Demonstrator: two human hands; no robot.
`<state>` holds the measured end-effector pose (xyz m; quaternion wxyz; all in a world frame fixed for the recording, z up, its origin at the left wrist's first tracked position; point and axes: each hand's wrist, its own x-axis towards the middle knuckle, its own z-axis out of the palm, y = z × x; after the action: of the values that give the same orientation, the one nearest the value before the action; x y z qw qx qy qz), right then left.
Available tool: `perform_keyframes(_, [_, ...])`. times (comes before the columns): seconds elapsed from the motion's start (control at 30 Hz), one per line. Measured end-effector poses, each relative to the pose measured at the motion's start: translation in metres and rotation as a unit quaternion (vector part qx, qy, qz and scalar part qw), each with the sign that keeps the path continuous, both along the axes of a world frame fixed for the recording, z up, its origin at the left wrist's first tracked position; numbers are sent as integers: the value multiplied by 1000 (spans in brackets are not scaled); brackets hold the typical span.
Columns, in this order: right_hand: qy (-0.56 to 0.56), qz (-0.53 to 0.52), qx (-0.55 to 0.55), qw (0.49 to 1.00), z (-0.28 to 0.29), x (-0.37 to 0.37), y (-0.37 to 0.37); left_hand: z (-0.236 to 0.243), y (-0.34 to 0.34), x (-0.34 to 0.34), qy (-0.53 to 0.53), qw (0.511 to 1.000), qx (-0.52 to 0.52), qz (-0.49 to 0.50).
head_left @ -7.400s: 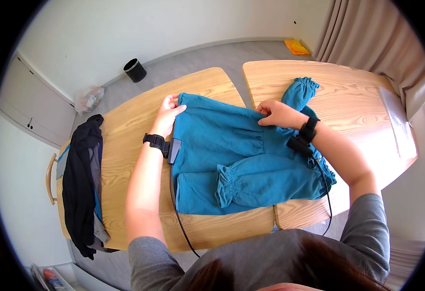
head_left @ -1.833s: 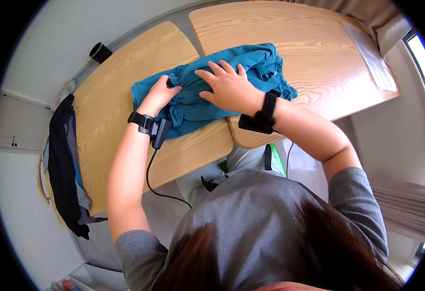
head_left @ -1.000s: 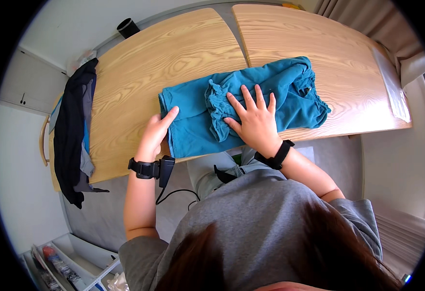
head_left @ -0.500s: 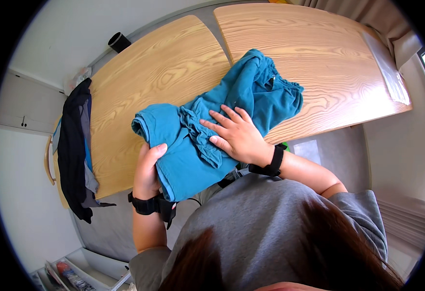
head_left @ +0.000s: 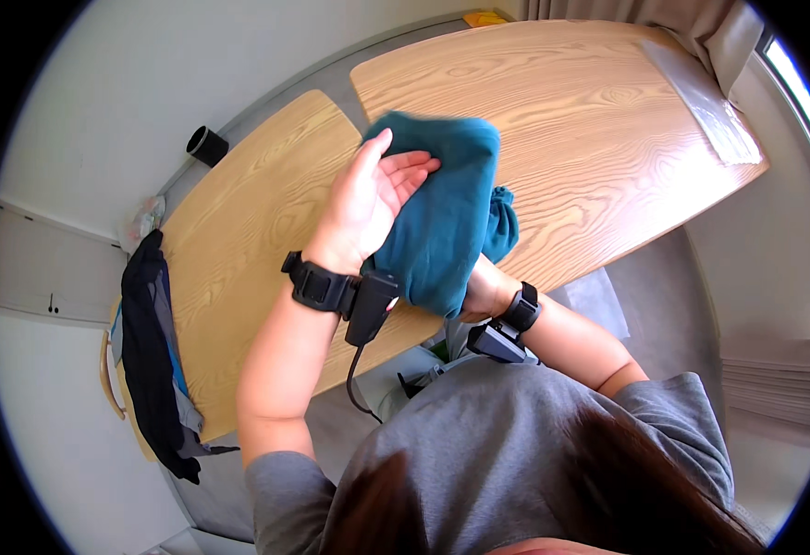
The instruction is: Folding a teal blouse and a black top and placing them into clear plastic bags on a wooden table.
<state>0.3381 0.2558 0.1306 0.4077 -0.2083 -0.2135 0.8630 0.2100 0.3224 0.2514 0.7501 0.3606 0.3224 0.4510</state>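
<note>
A folded teal garment (head_left: pixel 447 222) is lifted in front of me, over the near edge of the table. A gathered, elastic-looking end of it bunches out on its right side. My left hand (head_left: pixel 368 199) lies against its left part, palm turned up, thumb apart and fingers loosely curled, not closed on the cloth. At the lower right, my right hand (head_left: pixel 486 290) reaches under the cloth and bears it from below; its fingers are hidden. Black straps with small devices sit on both wrists.
Two wood-grain tabletops (head_left: pixel 248 231) stand with a gap between them. Dark clothes (head_left: pixel 146 342) hang over a chair at the left. A black bin (head_left: pixel 206 146) is beyond the table. A clear plastic sheet (head_left: pixel 705 102) lies on the far right edge.
The garment has been raised and turned, its rolled end now facing away from me. My left hand went from gripping its left edge to an open palm; my right hand slid from on top to underneath.
</note>
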Motion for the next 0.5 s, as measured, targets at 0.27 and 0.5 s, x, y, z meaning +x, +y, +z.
perform_keyframes(0.27, [81,-31,-19,996,9,9,3,-23,-57,-23,617,593,512,-75])
perform_keyframes(0.5, [57,0,-91,994,11,17,1,-50,-55,-12,638,615,446,-123])
